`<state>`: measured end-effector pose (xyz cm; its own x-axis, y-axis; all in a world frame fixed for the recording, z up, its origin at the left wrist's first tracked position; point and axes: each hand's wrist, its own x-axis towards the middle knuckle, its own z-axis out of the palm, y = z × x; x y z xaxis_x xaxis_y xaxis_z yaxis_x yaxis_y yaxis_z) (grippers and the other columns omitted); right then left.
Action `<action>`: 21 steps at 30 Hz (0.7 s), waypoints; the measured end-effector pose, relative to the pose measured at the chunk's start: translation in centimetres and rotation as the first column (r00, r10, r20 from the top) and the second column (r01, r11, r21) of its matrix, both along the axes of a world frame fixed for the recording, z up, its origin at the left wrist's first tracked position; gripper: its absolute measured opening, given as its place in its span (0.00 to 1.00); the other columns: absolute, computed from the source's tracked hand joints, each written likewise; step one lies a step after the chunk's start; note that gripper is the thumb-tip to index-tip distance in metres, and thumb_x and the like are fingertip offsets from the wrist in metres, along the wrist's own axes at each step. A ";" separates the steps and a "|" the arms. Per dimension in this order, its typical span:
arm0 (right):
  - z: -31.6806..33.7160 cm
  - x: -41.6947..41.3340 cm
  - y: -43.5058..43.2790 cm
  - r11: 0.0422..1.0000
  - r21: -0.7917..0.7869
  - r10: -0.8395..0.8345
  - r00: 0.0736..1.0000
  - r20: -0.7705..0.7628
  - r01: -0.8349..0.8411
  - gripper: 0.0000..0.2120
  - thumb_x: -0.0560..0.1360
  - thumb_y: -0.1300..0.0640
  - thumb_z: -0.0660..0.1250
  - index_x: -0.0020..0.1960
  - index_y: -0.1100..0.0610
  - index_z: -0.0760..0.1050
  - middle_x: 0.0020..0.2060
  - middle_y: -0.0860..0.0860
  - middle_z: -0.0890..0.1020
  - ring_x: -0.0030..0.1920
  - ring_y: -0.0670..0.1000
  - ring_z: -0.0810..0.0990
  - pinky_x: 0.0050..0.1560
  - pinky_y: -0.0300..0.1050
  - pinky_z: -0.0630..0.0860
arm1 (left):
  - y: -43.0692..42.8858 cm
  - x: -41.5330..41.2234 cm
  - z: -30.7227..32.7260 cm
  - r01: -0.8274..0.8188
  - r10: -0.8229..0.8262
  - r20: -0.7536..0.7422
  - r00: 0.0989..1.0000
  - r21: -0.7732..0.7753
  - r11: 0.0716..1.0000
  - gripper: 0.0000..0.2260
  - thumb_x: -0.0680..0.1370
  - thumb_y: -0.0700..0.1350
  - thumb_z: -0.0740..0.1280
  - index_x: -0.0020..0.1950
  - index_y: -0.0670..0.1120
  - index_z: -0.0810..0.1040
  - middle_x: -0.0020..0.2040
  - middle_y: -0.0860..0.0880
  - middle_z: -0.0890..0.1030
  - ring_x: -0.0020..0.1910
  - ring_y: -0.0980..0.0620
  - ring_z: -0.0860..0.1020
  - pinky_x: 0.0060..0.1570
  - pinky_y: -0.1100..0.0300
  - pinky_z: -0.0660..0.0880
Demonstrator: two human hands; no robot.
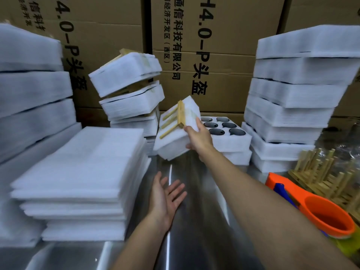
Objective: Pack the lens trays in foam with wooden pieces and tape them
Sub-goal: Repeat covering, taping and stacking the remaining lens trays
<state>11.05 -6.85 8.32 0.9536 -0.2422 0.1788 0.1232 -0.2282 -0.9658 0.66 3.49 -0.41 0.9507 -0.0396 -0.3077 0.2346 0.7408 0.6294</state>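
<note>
Right hand: my right hand is clamped on the lower right edge of the packed bundle, thumb on top and fingers underneath, arm stretched to the centre of the frame.
Packed bundle: it is in the air above the steel table, tilted with its wooden pieces facing upper left. A yellowish band crosses the foam; I take it for tape, so this one looks finished.
Why the tilt: I read it as angled toward the finished pile, which leans in the upper centre-left, so it can be set there one-handed.
Left hand: my left hand is spread palm up, low in the centre, holding nothing. It looks free for the next piece.
Next tray: an open lens tray with dark wells sits just right of the bundle, uncovered, probably next in line.
Supplies: foam sheets are stacked lower left. The orange tape dispenser and wooden racks lie lower right, all near my hands.
Risk: the finished pile leans already, so I would place gently.
</note>
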 end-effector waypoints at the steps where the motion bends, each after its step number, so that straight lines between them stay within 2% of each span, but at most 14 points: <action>1: -0.8 0.4 0.2 0.999 0.042 0.015 0.999 -0.033 -0.014 0.30 0.76 0.51 0.64 0.76 0.46 0.59 0.68 0.52 0.69 0.50 0.54 0.75 0.46 0.51 0.82 | 0.0 0.1 -0.1 0.002 -0.002 0.004 1.000 -0.001 1.000 0.23 0.80 0.56 0.56 0.71 0.46 0.63 0.56 0.39 0.75 0.47 0.46 0.77 0.44 0.52 0.73; 3: -2.6 0.9 0.2 0.984 0.180 0.021 0.996 -0.089 -0.005 0.29 0.76 0.52 0.64 0.75 0.48 0.61 0.68 0.51 0.68 0.47 0.52 0.75 0.43 0.49 0.82 | 0.0 0.3 -0.4 0.006 -0.006 0.016 1.000 0.009 1.000 0.21 0.80 0.55 0.56 0.69 0.46 0.66 0.53 0.40 0.76 0.47 0.46 0.78 0.42 0.52 0.74; 5: -4.2 1.6 -0.1 0.957 0.288 0.000 0.992 -0.124 0.036 0.27 0.76 0.50 0.65 0.74 0.49 0.64 0.68 0.50 0.69 0.49 0.54 0.77 0.45 0.50 0.82 | -0.1 0.4 -0.6 0.005 -0.006 0.026 1.000 0.027 1.000 0.19 0.80 0.55 0.56 0.66 0.46 0.67 0.52 0.40 0.77 0.48 0.45 0.78 0.41 0.53 0.74; 8: -5.4 2.4 -0.2 0.881 0.449 -0.078 0.982 -0.172 0.148 0.26 0.75 0.47 0.67 0.70 0.53 0.69 0.61 0.52 0.73 0.47 0.55 0.77 0.42 0.48 0.81 | -0.1 0.4 -0.7 -0.004 0.003 0.027 1.000 0.042 0.999 0.18 0.80 0.55 0.57 0.63 0.45 0.69 0.51 0.40 0.77 0.48 0.45 0.78 0.42 0.53 0.74; 9: -5.7 2.4 0.0 0.846 0.496 -0.113 0.975 -0.189 0.195 0.24 0.75 0.46 0.67 0.69 0.55 0.71 0.59 0.52 0.74 0.45 0.54 0.76 0.42 0.48 0.81 | -0.1 0.4 -0.6 -0.007 0.006 0.029 1.000 0.042 0.999 0.18 0.80 0.55 0.57 0.63 0.45 0.70 0.51 0.40 0.77 0.48 0.45 0.78 0.42 0.53 0.74; 12: -6.5 2.3 0.9 0.752 0.555 -0.233 0.931 -0.280 0.355 0.24 0.74 0.46 0.68 0.65 0.58 0.72 0.53 0.54 0.75 0.43 0.55 0.76 0.54 0.55 0.79 | -0.1 0.3 -0.6 -0.019 0.017 0.032 0.999 0.040 0.999 0.17 0.80 0.55 0.57 0.62 0.44 0.70 0.52 0.40 0.77 0.48 0.45 0.78 0.42 0.53 0.75; 14: -6.8 2.0 1.3 0.703 0.552 -0.293 0.889 -0.351 0.449 0.28 0.72 0.46 0.71 0.66 0.59 0.69 0.58 0.58 0.75 0.50 0.60 0.77 0.59 0.58 0.75 | 0.0 0.2 -0.6 -0.020 0.018 0.035 0.999 0.053 0.998 0.17 0.80 0.54 0.58 0.62 0.44 0.70 0.53 0.40 0.77 0.49 0.45 0.78 0.42 0.54 0.75; 17: -6.7 1.1 1.8 0.767 0.378 -0.355 0.833 -0.424 0.519 0.30 0.71 0.51 0.70 0.69 0.59 0.65 0.66 0.61 0.70 0.61 0.63 0.74 0.63 0.53 0.71 | -0.1 0.1 -0.6 -0.009 0.005 0.047 0.999 0.076 0.997 0.17 0.80 0.54 0.58 0.62 0.44 0.70 0.53 0.40 0.77 0.50 0.45 0.78 0.41 0.55 0.75; 19: -6.8 -0.1 2.3 0.800 0.313 -0.351 0.824 -0.446 0.511 0.28 0.70 0.57 0.66 0.68 0.61 0.65 0.66 0.60 0.70 0.61 0.62 0.73 0.63 0.52 0.72 | -0.1 0.0 -0.5 0.006 -0.012 0.061 0.998 0.093 0.996 0.16 0.80 0.53 0.58 0.62 0.43 0.70 0.53 0.40 0.77 0.50 0.46 0.78 0.41 0.56 0.75; 21: -6.8 -1.6 2.7 0.823 0.310 -0.330 0.846 -0.419 0.475 0.21 0.70 0.59 0.62 0.63 0.60 0.69 0.62 0.56 0.71 0.57 0.60 0.74 0.60 0.50 0.73 | -0.3 0.0 -0.4 0.017 -0.025 0.069 0.997 0.112 0.994 0.15 0.80 0.52 0.58 0.61 0.43 0.70 0.52 0.40 0.77 0.48 0.47 0.79 0.40 0.56 0.75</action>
